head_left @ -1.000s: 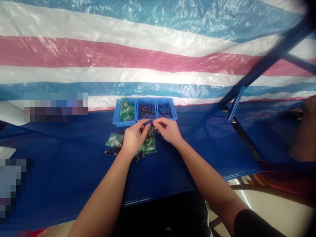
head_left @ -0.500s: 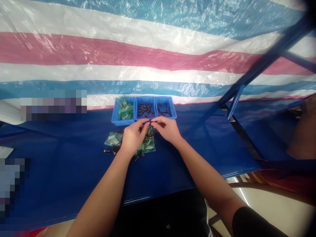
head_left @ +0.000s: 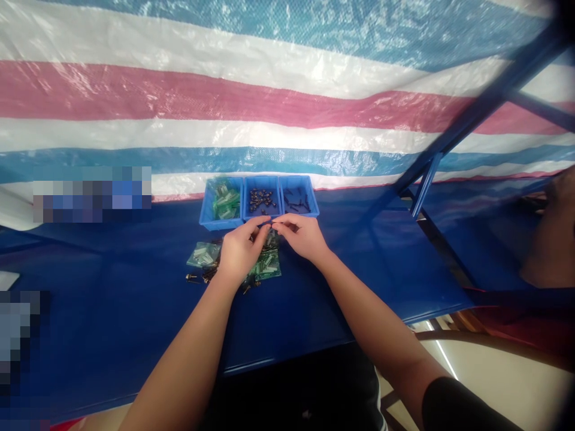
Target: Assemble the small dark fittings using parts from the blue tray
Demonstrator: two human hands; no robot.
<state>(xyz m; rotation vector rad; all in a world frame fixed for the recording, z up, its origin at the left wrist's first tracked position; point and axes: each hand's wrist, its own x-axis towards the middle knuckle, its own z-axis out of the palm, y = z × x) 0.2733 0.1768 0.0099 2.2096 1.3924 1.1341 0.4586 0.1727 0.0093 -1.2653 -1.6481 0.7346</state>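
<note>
My left hand (head_left: 240, 248) and my right hand (head_left: 303, 234) meet fingertip to fingertip, each in a pinch; whatever is between the fingers is too small to name. Just beyond them stand three blue bins in a row. The left bin (head_left: 207, 206) holds green-tinted plastic bags, the middle bin (head_left: 263, 212) holds small dark brassy screws, and the right bin (head_left: 309, 191) holds thin dark screws. Under and beside my hands lie a bag of pale pieces (head_left: 203, 255), another greenish bag (head_left: 269, 263) and loose screws (head_left: 193, 278), partly hidden by my left hand.
The blue table (head_left: 287, 317) runs across the view. A striped plastic sheet (head_left: 269, 102) hangs behind it. At the right, a blue metal frame (head_left: 476, 114) slants down to the table. A white object (head_left: 13, 206) is at the left edge, near blurred-out patches.
The bins, bags and hands appear slightly further left in the view. Both hands keep nearly the same pinching pose, fingertips together.
</note>
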